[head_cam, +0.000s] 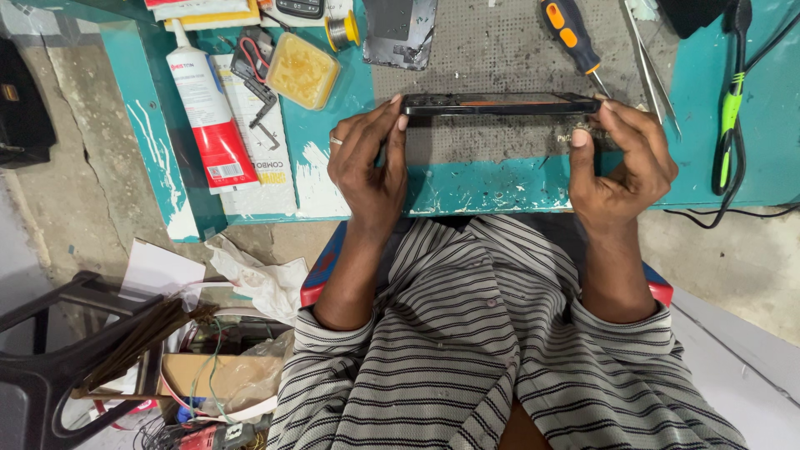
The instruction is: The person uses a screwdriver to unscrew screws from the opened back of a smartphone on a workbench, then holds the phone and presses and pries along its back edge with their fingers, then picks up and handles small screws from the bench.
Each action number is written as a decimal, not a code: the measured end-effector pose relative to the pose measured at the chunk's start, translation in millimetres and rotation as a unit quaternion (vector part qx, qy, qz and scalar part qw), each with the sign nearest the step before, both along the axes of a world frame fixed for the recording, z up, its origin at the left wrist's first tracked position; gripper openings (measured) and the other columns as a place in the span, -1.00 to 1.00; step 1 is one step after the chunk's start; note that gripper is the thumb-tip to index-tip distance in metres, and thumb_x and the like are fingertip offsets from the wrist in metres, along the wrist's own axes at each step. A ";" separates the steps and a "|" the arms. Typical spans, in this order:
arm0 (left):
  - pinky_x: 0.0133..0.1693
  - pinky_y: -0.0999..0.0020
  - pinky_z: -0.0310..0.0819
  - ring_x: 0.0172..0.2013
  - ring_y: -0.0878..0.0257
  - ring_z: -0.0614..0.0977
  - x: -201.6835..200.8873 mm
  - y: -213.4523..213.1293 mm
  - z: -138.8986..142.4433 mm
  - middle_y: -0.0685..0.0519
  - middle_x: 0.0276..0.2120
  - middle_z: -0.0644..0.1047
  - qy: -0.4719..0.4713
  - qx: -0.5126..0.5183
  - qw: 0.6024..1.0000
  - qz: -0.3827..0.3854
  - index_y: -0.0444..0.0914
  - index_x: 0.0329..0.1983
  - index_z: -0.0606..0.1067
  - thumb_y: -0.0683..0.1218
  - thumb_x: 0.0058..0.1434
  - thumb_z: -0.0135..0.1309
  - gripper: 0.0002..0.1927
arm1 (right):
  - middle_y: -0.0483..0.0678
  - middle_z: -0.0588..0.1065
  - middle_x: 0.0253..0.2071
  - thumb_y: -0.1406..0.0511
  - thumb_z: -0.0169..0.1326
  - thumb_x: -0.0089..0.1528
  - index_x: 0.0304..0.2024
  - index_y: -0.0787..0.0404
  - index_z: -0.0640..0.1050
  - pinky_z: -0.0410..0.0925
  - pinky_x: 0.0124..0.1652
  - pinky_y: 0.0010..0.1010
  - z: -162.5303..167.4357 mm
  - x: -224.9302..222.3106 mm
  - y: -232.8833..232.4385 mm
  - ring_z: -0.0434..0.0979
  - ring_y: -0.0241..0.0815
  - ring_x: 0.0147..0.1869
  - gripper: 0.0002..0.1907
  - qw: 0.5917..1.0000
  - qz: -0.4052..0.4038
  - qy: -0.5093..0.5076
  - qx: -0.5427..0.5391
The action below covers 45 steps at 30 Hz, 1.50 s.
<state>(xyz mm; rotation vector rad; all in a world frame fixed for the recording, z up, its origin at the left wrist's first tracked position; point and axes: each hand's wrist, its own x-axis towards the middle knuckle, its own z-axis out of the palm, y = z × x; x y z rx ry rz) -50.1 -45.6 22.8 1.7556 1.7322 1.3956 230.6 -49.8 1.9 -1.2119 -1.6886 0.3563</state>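
Holding: the person grips a black smartphone point(500, 103) edge-on between both hands, level above the front part of the teal workbench point(500, 179).
Left hand: the left hand point(367, 162) pinches the phone's left end, thumb and fingertips closed on the corner; a ring shows on one finger.
Right hand: the right hand point(625, 162) pinches the phone's right end, fingers curled over the top edge and thumb raised beside it.
Phone position: it spans the gap between the two hands, over a grey perforated mat point(500, 50) that covers the middle of the bench.
Behind the phone: an orange-and-black screwdriver point(571, 33) lies on the mat, its tip near the phone's right end; metal tweezers point(650, 62) lie just right of it.
Left of the bench: a white-and-red glue tube point(204, 104) lies at a slant, beside a square tub of yellow paste point(302, 71) and a small solder spool point(343, 32).
Far right: a black-and-green soldering iron point(732, 108) with its cable rests on the bench.
Back centre: a dark phone back panel point(400, 33) lies on the mat.
Clothing: a grey striped shirt point(500, 350) fills the lower view.
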 end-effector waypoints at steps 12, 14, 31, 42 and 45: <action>0.09 0.31 0.46 -0.03 0.16 0.66 0.1 -0.6 -1.7 -0.02 -0.06 0.67 -0.004 -0.001 1.000 0.002 -0.34 -0.04 0.61 -0.31 0.33 0.19 -0.84 | 0.21 0.56 0.06 0.50 0.35 0.37 0.11 0.41 0.59 0.54 0.01 -0.38 0.4 -0.2 -1.9 0.66 -0.03 0.05 -0.71 1.000 -0.007 -0.002 -0.008; 0.09 0.30 0.45 -0.03 0.16 0.67 0.6 -0.5 -1.6 -0.03 -0.07 0.67 -0.002 0.000 1.000 0.002 -0.35 -0.04 0.61 -0.31 0.32 0.19 -0.84 | 0.21 0.57 0.07 0.50 0.35 0.37 0.12 0.41 0.59 0.54 0.01 -0.38 1.3 -0.4 -2.2 0.66 -0.04 0.06 -0.71 1.000 -0.008 -0.002 -0.013; 0.09 0.31 0.45 -0.04 0.17 0.67 0.4 -0.1 -2.4 -0.02 -0.07 0.67 0.003 0.000 1.000 0.003 -0.34 -0.04 0.61 -0.31 0.32 0.20 -0.84 | 0.20 0.56 0.07 0.51 0.35 0.36 0.12 0.40 0.59 0.55 0.01 -0.38 2.9 -1.2 0.0 0.66 -0.02 0.07 -0.70 1.000 -0.002 -0.005 -0.005; 0.10 0.28 0.52 0.01 0.10 0.68 1.4 0.4 2.7 -0.07 -0.03 0.65 -0.052 -0.022 0.998 -0.002 -0.35 0.02 0.58 -0.30 0.35 0.18 -0.81 | 0.11 0.47 -0.01 0.51 0.25 0.51 0.21 0.43 0.57 0.41 -0.15 -0.53 26.9 -9.2 6.2 0.51 -0.27 -0.12 -0.76 0.996 -0.001 -0.028 -0.080; 0.12 0.29 0.55 0.02 0.10 0.70 3.3 1.8 3.5 -0.07 -0.04 0.65 -0.068 -0.030 0.997 0.000 -0.34 0.03 0.58 -0.28 0.37 0.17 -0.82 | 0.08 0.51 -0.04 0.51 0.26 0.53 0.16 0.40 0.59 0.36 -0.19 -0.52 30.9 -3.0 5.5 0.49 -0.26 -0.16 -0.83 0.995 0.006 -0.061 -0.077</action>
